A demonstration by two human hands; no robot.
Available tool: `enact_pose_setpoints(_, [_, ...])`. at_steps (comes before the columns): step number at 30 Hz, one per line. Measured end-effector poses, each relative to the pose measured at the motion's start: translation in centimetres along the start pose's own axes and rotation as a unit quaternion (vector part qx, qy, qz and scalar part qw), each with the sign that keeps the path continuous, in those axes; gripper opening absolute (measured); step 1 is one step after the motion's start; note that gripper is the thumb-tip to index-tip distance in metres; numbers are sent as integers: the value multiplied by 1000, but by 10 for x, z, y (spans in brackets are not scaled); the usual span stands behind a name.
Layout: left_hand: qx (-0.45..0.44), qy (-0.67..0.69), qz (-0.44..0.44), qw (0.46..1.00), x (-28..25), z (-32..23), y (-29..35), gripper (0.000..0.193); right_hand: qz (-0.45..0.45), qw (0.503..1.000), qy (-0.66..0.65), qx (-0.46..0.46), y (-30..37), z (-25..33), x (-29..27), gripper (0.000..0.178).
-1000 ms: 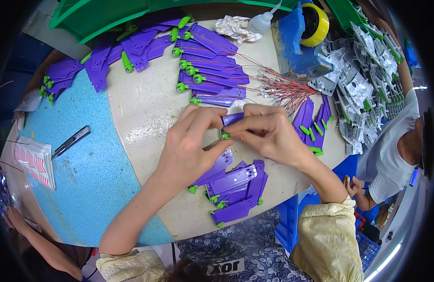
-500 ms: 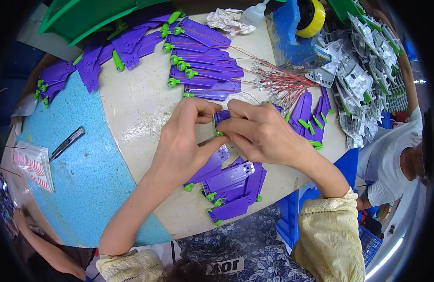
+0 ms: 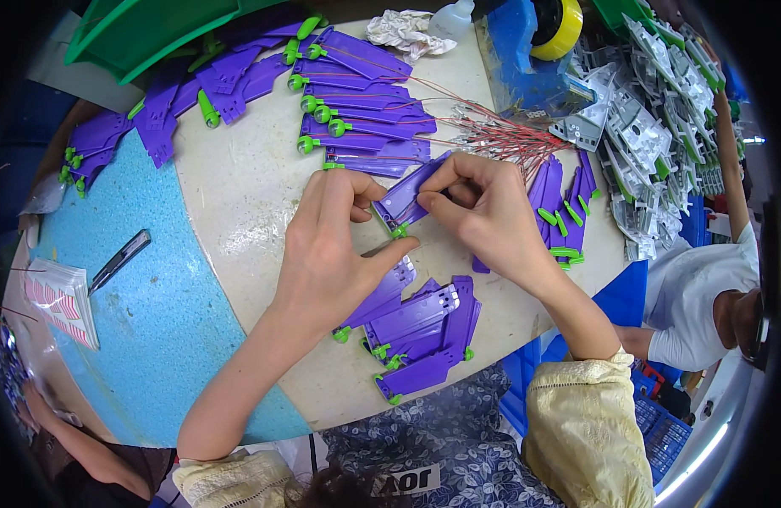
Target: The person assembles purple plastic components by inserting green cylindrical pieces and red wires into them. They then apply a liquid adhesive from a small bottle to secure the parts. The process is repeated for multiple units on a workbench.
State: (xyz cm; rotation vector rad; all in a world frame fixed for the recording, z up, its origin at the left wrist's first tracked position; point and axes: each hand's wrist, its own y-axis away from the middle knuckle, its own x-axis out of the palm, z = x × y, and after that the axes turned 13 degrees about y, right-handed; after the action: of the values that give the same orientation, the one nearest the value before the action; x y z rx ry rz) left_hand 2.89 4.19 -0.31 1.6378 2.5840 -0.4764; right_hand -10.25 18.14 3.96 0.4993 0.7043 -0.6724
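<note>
Right hand [image 3: 492, 220] has it: a firm pinch on the purple piece [image 3: 411, 193], mid-tabletop [image 3: 259, 195], its green end pointing to seven o'clock! Left hand [image 3: 322, 241] sits at that end with its grip parted, fingers by the edge, thumb just below; contact, can't tell. From the piece, purple row [image 3: 369, 80] crowds eleven, red wires [image 3: 513, 140] press at two, green-tipped parts [image 3: 547, 190] at three. Purple stack [image 3: 420, 326] fills six, near the front edge. Room to move? Nine o'clock, toward the blue sheet [image 3: 140, 309].
</note>
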Motion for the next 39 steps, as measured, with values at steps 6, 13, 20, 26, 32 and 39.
enact_pose_setpoints(6, [10, 85, -18, 996, -16, -40, 8, 68, 58, 984, -168, 35, 17, 11, -16, 6])
enact_pose_setpoints(13, [109, 75, 3, 991, -14, -59, 16, 76, 81, 970, -229, 30, 30, 19, -15, 9])
enact_pose_setpoints(20, [-12, 68, -8, 998, -16, -34, 15, 65, 41, 988, -146, 24, 27, 12, -16, 8])
enact_pose_setpoints(26, [115, -95, 47, 988, -16, 0, 5, 39, 12, 999, 14, 26, 0, -3, -3, 13])
enact_pose_setpoints(32, [176, -160, 153, 959, -25, -1, -10, 31, -5, 998, 58, 14, -4, 2, -11, 11])
enact_pose_setpoints(39, [191, -134, 180, 956, -21, 2, -20, 30, -32, 997, 67, 6, -5, -3, -10, 12])
